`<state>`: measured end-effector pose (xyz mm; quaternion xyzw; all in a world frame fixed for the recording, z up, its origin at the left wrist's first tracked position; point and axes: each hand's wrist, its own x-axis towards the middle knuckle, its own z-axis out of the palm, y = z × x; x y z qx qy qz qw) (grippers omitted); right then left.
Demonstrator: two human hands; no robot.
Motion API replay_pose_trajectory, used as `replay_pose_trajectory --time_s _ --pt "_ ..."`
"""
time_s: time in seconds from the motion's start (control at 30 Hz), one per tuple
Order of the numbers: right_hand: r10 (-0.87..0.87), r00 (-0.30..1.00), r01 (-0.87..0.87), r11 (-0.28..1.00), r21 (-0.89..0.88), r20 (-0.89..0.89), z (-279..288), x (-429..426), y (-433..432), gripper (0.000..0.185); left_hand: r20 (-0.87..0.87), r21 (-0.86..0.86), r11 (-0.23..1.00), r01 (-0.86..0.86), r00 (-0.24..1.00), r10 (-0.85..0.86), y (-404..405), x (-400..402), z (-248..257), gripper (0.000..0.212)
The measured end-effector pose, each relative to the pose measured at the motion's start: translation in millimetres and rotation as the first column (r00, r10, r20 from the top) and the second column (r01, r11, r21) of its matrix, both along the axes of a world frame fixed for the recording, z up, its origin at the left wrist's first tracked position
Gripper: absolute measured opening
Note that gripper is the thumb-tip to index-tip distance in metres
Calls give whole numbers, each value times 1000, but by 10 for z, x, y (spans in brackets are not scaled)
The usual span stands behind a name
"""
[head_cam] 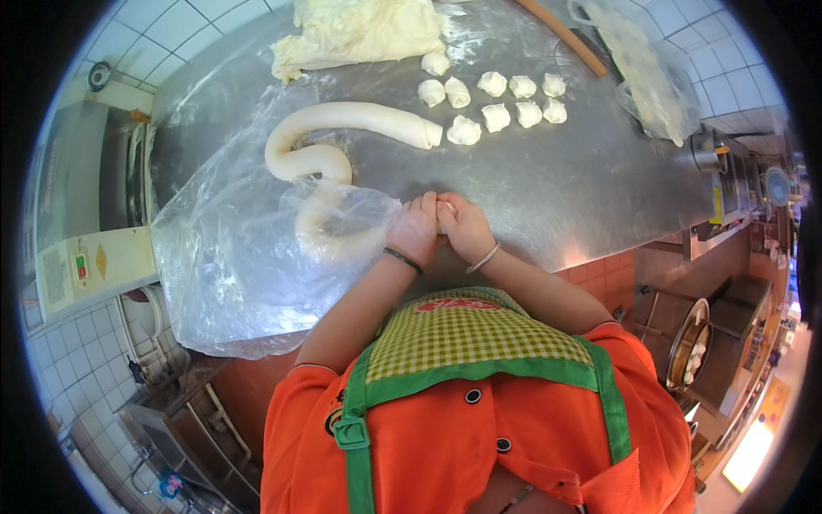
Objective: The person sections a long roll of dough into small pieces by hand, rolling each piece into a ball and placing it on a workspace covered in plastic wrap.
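Note:
My left hand (414, 225) and my right hand (465, 225) meet at the near edge of the steel table, both closed around a small piece of pale dough (444, 216) that shows between the fingers. Beyond my left hand a long, thick dough rope (359, 122) lies in an S-bend. Its near part lies under a clear plastic sheet (237, 257), which reaches my left wrist. Several small dough pieces (463, 130) sit in loose rows past the rope's cut end. A large, rough slab of dough (366, 35) lies at the far side.
The steel table (514, 180) carries a wooden rolling pin (565, 38) at the far right, beside a plastic-wrapped bundle (642, 77). A metal container (708, 151) stands by the right end. On the left is a machine with green and red buttons (81, 266). A steamer basket (690, 353) stands low at right.

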<state>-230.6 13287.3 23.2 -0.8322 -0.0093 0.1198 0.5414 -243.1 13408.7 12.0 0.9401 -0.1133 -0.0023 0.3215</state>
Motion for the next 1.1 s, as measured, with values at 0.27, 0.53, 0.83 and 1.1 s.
replay_pose_trajectory --time_s 0.27,0.53,0.83,1.1 --pt "262 965 -259 964 65 -32 253 6 -265 25 -246 51 976 210 950 -192 44 174 27 21" --pt "240 872 -44 907 -419 428 122 494 -671 31 -119 47 998 40 992 -34 179 -112 62 44" --pt "48 998 -52 994 96 47 84 -235 67 41 -198 -93 991 97 974 -114 386 -85 78 43" --pt "-172 983 170 985 42 58 12 -318 397 30 -67 -33 998 62 996 -64 300 -172 -25 42"
